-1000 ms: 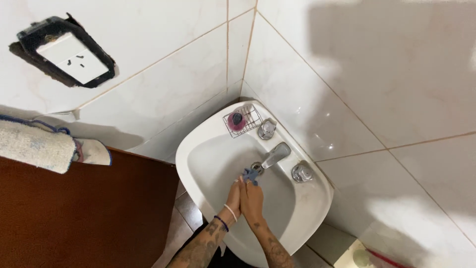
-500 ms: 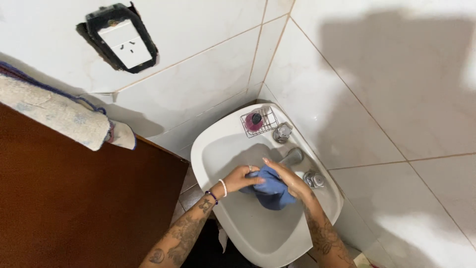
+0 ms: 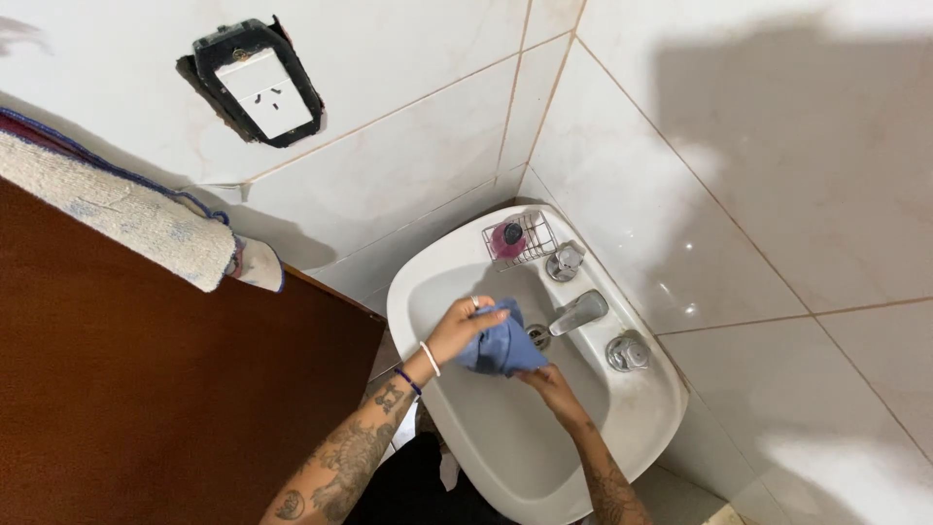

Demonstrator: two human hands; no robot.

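A blue cloth (image 3: 501, 340) hangs bunched over the basin of a white sink (image 3: 447, 282), just in front of the chrome spout (image 3: 579, 313). My left hand (image 3: 457, 326) grips the cloth's upper part from the left. My right hand (image 3: 546, 381) holds its lower end from below. Both forearms reach up from the bottom of the view.
Two chrome tap handles (image 3: 565, 260) (image 3: 627, 352) flank the spout. A wire soap rack (image 3: 520, 238) with a pink soap sits at the sink's back corner. A towel (image 3: 126, 219) lies over a brown door (image 3: 146, 389). A wall socket (image 3: 258, 83) sits in white tiles.
My hands went from pressed together under the spout to spread apart on the blue cloth. The left hand has risen with the cloth's top, the right hand has dropped to its lower end.
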